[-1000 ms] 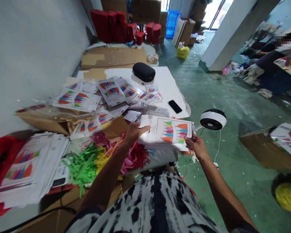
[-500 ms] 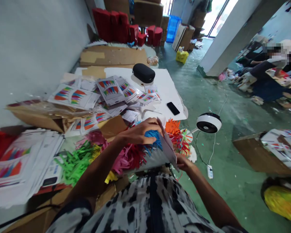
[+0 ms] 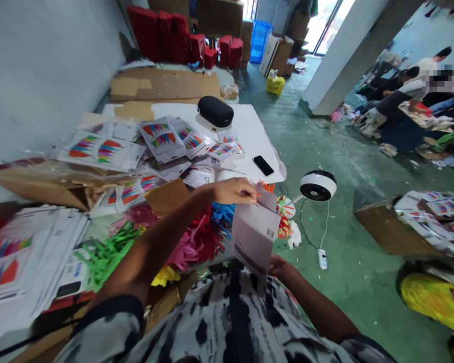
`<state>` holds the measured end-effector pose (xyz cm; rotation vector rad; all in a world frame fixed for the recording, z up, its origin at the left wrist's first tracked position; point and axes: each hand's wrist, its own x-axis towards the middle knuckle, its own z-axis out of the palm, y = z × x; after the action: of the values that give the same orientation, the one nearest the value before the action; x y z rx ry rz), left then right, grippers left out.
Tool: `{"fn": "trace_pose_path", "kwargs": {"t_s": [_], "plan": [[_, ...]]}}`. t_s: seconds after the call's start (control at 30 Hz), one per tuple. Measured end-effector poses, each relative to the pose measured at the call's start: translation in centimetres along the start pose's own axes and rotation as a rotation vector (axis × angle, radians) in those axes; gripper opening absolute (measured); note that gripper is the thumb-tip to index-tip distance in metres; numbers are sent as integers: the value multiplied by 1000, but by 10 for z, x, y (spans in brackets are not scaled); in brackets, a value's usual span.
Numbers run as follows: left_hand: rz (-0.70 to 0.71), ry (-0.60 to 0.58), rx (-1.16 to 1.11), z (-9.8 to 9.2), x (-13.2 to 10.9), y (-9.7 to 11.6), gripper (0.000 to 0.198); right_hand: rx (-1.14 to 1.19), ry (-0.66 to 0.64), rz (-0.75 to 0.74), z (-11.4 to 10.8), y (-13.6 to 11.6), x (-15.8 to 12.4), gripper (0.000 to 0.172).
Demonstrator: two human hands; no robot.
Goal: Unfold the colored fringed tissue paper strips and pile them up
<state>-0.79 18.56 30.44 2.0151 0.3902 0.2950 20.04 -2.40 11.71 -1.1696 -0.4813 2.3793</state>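
A white printed paper envelope (image 3: 254, 232) stands nearly upright in front of my shirt, its back with small print facing me. My left hand (image 3: 236, 192) is closed, its fingertips pinching at the envelope's top edge; a bit of orange shows by them. My right hand (image 3: 279, 266) grips the envelope's lower right edge, with some of its fingers hidden behind it. Bundles of cut paper fringe lie under and beside my left arm: blue fringe (image 3: 223, 214), pink fringe (image 3: 189, 249) and green fringe (image 3: 109, 254). Some orange-red fringe (image 3: 284, 226) shows past the envelope.
Printed packets (image 3: 162, 138) lie heaped on the table, with a black case (image 3: 215, 111) and a phone (image 3: 263, 165) behind. A stack of printed sheets (image 3: 18, 262) is at left. A fan (image 3: 318, 185) stands right, near a carton of packets (image 3: 397, 227). People sit far right.
The envelope has turned from edge-on so that its back faces me. My left hand has moved from above the blue fringe to the envelope's top edge and closed there.
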Motion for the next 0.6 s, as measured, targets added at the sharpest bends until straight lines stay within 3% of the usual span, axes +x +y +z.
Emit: {"fn": "trace_pose_path", "kwargs": {"t_s": [0.23, 0.6], "plan": [[13, -40, -118, 15, 2, -5, 15, -38, 77, 63, 6, 2, -2, 18], [-33, 67, -170, 18, -6, -23, 9, -75, 106, -7, -11, -5, -5, 20]]}}
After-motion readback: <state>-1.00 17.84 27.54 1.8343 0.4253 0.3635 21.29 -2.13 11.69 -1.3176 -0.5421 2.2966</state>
